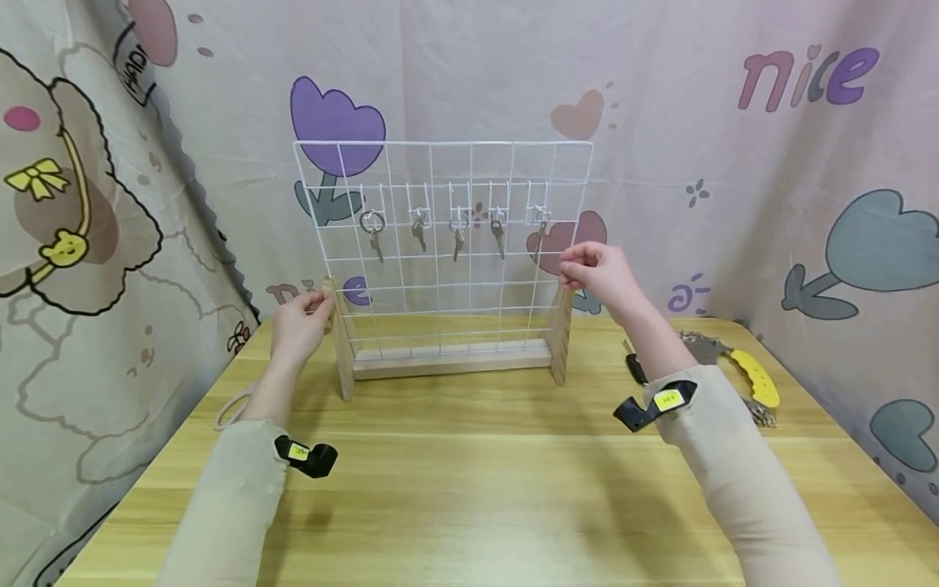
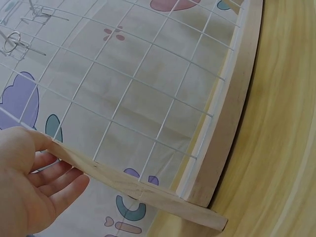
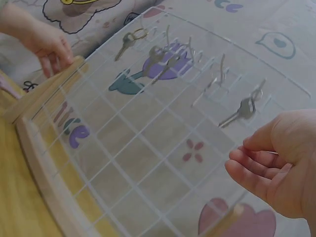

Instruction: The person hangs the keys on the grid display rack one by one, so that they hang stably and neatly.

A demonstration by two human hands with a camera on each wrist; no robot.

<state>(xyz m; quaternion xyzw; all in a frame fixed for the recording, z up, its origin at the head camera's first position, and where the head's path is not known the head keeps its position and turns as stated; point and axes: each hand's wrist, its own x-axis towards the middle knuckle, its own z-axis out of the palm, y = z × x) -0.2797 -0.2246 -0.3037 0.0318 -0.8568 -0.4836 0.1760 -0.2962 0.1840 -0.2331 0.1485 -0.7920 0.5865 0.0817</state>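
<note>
A white wire grid rack [image 1: 443,143] stands upright in a wooden base [image 1: 455,362], with a wooden post at each side. Several silver keys [image 1: 376,244] hang by rings from hooks across its upper part. At the left post [image 1: 341,350], my left hand [image 1: 297,326] grips the top end; in the left wrist view its thumb lies over the wood edge and the fingers curl behind. My right hand [image 1: 605,277] is at the rack's right edge, just above the right post [image 1: 562,338]. Its fingers [image 3: 242,170] are loosely bent, with nothing visible between them and the thumb.
On the wooden table [image 1: 455,489], a curved yellow piece [image 1: 756,379] lies with metal chain mesh [image 1: 702,346] beyond my right forearm. A small black object [image 1: 635,368] is beside that forearm. A pale loop [image 1: 229,412] lies by my left forearm. A printed curtain [image 1: 660,98] hangs behind.
</note>
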